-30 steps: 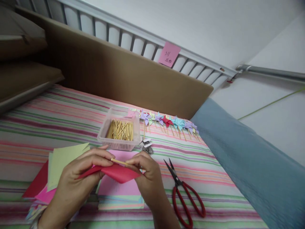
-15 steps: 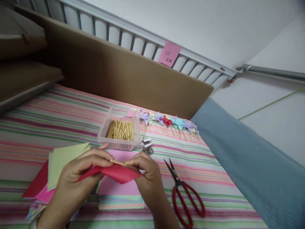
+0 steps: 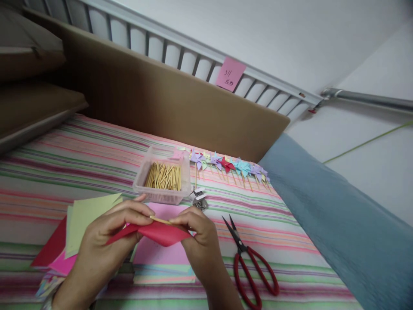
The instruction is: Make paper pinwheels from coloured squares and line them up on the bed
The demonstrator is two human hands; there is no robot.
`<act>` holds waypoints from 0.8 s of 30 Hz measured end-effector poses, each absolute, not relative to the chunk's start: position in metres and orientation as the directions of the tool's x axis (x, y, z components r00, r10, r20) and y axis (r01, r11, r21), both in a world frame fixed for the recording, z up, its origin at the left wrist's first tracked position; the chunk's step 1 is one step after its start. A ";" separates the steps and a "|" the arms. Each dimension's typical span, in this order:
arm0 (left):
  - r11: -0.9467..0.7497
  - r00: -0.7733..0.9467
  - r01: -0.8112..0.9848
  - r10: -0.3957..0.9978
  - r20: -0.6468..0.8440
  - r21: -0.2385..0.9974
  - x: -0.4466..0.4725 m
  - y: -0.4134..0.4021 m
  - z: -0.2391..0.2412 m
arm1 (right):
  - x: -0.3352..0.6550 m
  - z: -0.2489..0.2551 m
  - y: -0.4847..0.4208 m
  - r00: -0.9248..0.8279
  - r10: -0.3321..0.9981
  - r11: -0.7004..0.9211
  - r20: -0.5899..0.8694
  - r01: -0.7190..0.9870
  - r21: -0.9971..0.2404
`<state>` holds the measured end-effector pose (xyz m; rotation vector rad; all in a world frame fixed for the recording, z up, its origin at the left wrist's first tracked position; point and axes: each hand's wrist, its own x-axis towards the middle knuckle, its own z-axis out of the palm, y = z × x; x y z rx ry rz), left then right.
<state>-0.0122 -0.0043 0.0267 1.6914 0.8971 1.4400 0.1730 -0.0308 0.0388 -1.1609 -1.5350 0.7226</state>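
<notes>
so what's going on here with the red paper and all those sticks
A person's left hand and right hand hold a bent piece of red paper, with a thin wooden stick along its upper edge; whether the two are joined can't be told. Beyond the hands stand a clear plastic box of sticks and a row of paper pinwheels. Red-handled scissors lie to the right, blades slightly apart.

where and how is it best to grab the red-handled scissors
Best gripped, I'd say, by the red handles, coming from the near side with the right hand once free: the scissors lie flat to its right, handles toward the wearer, while the slightly open, pointed blades face away.
</notes>
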 end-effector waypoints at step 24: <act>0.139 -0.063 -0.424 0.981 -0.182 0.895 -0.009 0.006 0.025 | 0.186 0.029 -0.024 -0.054 0.989 0.146 0.139 0.548 -0.824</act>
